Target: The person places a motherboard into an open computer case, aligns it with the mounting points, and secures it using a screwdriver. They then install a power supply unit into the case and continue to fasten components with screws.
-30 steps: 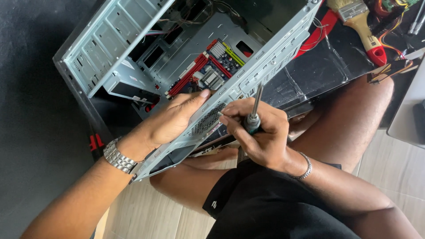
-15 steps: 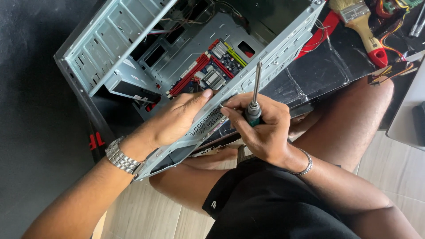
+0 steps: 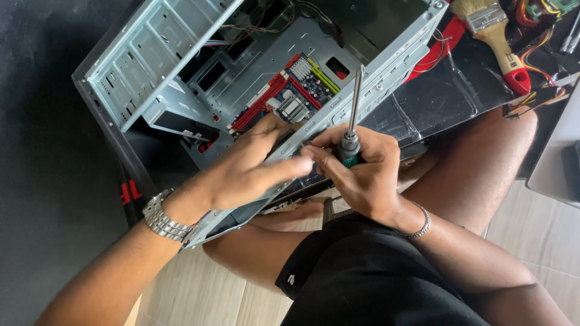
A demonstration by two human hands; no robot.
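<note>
An open grey computer case (image 3: 181, 66) lies on its side in front of me, with a red and blue motherboard (image 3: 284, 96) inside. My left hand (image 3: 248, 166), a metal watch on its wrist, rests over the case's near metal edge, fingers reaching toward the motherboard. My right hand (image 3: 362, 175) grips a screwdriver (image 3: 350, 130) by its green and black handle, the shaft pointing up and away past the case frame. The two hands touch at their fingertips by the rim. Whether a small part sits between the fingers is hidden.
A paintbrush (image 3: 498, 39) with a wooden and red handle lies at the top right on a black mat (image 3: 447, 96). Coloured wires (image 3: 538, 30) lie beside it. My bare knee (image 3: 483, 169) is under the right forearm. A grey object (image 3: 559, 163) sits at the right edge.
The screwdriver has tilted more upright in my right hand. My left hand has shifted slightly right until its fingertips meet the right hand's.
</note>
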